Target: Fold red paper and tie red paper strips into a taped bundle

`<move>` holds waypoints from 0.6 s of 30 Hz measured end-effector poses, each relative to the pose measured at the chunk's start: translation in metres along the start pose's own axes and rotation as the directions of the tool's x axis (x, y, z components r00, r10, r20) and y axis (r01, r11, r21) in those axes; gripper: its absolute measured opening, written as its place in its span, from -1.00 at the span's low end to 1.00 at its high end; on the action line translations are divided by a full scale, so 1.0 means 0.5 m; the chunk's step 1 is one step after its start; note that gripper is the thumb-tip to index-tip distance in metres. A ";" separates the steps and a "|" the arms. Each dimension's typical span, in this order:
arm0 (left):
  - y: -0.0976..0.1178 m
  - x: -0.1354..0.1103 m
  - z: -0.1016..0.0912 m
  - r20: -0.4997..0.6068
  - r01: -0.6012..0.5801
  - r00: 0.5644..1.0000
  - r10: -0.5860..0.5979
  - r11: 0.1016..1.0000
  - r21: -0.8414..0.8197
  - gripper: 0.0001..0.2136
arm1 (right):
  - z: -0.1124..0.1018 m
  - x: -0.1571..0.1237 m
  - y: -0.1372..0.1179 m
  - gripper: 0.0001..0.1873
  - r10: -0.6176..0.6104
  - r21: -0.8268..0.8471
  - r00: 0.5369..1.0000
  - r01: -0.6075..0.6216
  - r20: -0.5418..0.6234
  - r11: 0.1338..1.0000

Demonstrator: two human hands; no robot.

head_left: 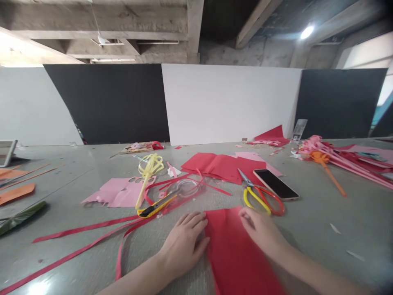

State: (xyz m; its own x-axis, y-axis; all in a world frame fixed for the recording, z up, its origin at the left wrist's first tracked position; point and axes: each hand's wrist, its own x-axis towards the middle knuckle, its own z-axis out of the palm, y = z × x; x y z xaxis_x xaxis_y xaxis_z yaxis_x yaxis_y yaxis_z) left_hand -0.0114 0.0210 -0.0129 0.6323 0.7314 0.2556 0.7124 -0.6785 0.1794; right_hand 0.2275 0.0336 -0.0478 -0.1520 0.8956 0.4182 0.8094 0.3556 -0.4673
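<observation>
A sheet of red paper (238, 258) lies on the grey table (322, 221) right in front of me. My left hand (184, 243) rests flat on the table with its fingers stretched, touching the paper's left edge. My right hand (260, 231) lies on the paper's upper right corner, fingers pressed down on it. Just beyond the right hand lie scissors (260, 196) with yellow and red handles.
A black phone (275, 184) lies by the scissors. A yellow utility knife (156, 207), red paper strips (92, 235), pink cut paper (116, 192), a yellow paper wand (147, 174) and folded red sheets (215, 166) lie around. Pink and orange paper flowers (331, 159) fill the right.
</observation>
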 end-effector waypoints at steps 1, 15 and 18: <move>0.000 0.000 0.001 0.008 0.001 1.000 -0.001 1.000 0.000 -0.67 | 0.000 -0.001 0.000 -0.81 0.004 -0.011 1.000 -0.004 0.002 1.000; -0.004 0.002 0.008 0.010 0.001 1.000 0.000 0.999 -0.032 -0.62 | -0.008 -0.005 -0.012 -0.84 0.042 -0.107 0.999 -0.038 0.036 0.994; -0.005 0.002 0.009 0.015 0.000 1.000 0.000 0.999 -0.033 -0.61 | -0.009 -0.006 -0.019 -0.84 0.050 -0.108 0.998 -0.044 0.045 0.993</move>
State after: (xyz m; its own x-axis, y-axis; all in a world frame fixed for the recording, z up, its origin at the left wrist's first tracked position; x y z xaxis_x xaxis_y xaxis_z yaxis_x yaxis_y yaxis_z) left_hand -0.0113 0.0236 -0.0172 0.6369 0.7322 0.2414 0.7021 -0.6802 0.2108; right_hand 0.2229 0.0262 -0.0413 -0.1373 0.9233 0.3588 0.8721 0.2844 -0.3982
